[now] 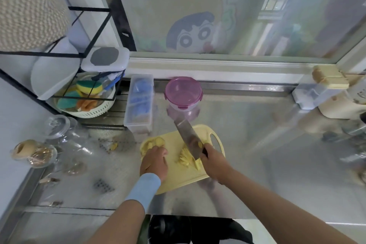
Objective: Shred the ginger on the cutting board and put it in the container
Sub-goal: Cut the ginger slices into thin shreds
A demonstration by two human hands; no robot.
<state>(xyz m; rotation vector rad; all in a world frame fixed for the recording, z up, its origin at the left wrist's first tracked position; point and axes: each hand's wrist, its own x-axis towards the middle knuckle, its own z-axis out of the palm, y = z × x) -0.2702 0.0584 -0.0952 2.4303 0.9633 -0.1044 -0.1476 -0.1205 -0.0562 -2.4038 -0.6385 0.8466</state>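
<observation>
A yellow cutting board [178, 176] lies on the steel counter in front of me. Ginger slices [156, 141] sit at its far left corner, and a small heap of ginger shreds [187, 157] lies in its middle. My left hand [154, 161] rests over the slices with fingers curled on them. My right hand [213, 162] grips the handle of a cleaver [188, 136], whose blade points away from me above the shreds. A round container with a purple lid [183, 93] stands beyond the board by the window ledge.
A clear box with blue contents [139, 103] stands left of the container. Further left are a rack with a basket of sponges [87, 101], glass jars [59, 130] and a cork-lidded jar [31, 152]. Appliances [336, 97] sit at the right.
</observation>
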